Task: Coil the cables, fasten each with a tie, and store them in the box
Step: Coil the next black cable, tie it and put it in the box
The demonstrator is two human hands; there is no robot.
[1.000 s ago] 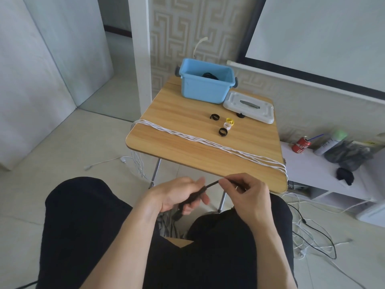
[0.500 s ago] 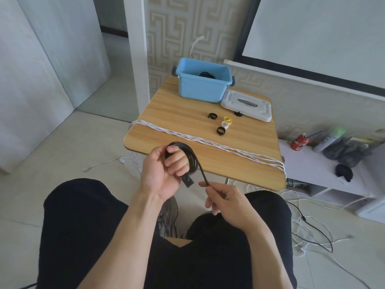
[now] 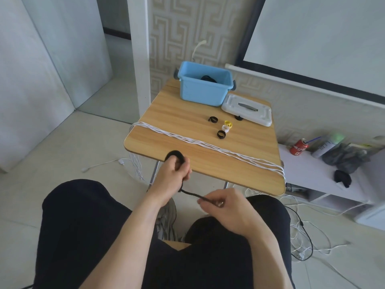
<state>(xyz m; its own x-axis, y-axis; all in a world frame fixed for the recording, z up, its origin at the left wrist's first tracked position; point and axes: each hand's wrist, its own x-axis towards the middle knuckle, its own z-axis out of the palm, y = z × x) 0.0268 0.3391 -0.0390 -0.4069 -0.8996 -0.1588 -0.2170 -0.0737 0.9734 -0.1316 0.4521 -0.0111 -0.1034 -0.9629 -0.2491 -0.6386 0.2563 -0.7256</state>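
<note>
My left hand (image 3: 173, 174) grips a coil of black cable (image 3: 175, 154) at the near edge of the wooden table (image 3: 183, 113). The cable's free end runs down and right into my right hand (image 3: 225, 205), which pinches it above my lap. Several white cables (image 3: 208, 146) lie stretched across the table and hang off both sides. Small rolled ties lie mid-table: two black ties (image 3: 213, 119) (image 3: 221, 134), a yellow tie (image 3: 228, 123) and a white tie (image 3: 225, 128). The blue box (image 3: 200, 92) stands at the far edge with a dark cable coil (image 3: 208, 78) inside.
The white box lid (image 3: 248, 110) lies right of the box, with another black tie (image 3: 239, 117) at its edge. A low white shelf (image 3: 308, 176) on the right holds a red can (image 3: 299, 147) and bottles. Loose cables (image 3: 300, 236) lie on the floor at right and under the table.
My left hand has wound the black cable into a coil and lifted it toward the table edge. My right hand dropped lower, sliding along the remaining short free end.
</note>
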